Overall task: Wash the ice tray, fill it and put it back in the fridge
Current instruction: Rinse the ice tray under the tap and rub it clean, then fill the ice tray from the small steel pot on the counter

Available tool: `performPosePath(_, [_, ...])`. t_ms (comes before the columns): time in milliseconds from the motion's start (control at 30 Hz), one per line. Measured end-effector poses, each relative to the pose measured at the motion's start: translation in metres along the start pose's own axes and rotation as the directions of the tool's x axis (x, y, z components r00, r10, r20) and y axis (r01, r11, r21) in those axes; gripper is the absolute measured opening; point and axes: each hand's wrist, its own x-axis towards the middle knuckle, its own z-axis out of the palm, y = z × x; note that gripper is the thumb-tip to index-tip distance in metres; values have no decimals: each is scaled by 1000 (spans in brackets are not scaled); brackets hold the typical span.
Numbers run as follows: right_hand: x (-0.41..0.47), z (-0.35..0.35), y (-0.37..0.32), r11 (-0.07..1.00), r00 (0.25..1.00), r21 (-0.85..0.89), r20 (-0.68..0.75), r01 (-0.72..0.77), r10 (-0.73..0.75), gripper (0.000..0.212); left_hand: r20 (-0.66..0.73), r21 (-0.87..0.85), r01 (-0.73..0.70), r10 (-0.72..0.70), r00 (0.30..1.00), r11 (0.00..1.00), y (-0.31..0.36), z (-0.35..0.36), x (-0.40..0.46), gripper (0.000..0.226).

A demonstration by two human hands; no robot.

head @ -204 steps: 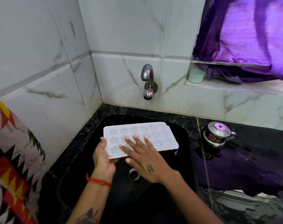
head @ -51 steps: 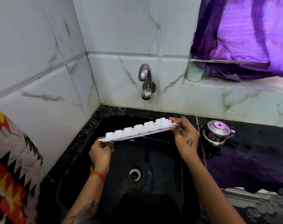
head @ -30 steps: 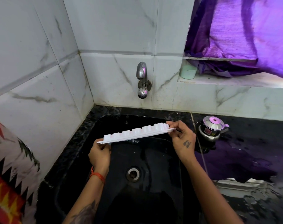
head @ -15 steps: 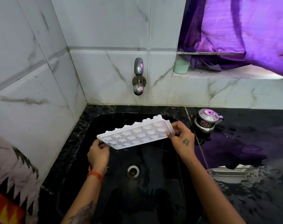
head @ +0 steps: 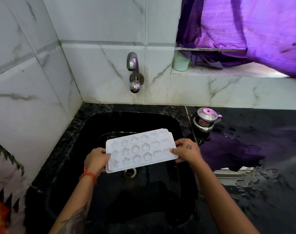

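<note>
Black sink (head: 186, 183) | ice tray (head: 140, 150) cavities seemingly empty | both hands holding

arms: bare, no sleeves | left wrist: red-orange thread band (head: 87, 176) | left forearm: dark tattoo (head: 76, 220) | right hand (head: 186, 152): small dark tattoo on back

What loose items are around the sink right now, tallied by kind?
White ice tray, held over the sink by left hand and right hand: 1
Small steel kettle on the counter: 1
Pale green cup on the ledge: 1
Total: 3
</note>
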Motion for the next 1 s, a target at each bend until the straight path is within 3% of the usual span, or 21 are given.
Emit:
performPosePath(133, [-1, -26, 20, 994, 999, -108, 36, -33, 37, 12, 20, -12, -16, 16, 1000, 1000, 6, 18, -17, 14])
performPosePath(433, [-11, -106, 79, 983, 998, -171, -34, -63, 58, 13, 135, -78, -18, 28, 990, 997, 30, 86, -71, 7])
performPosePath(1000, [-38, -231, 203, 975, 956, -9, -196, -224, 218, 16, 350, -60, -40, 58, 935, 997, 77, 222, -159, 29])
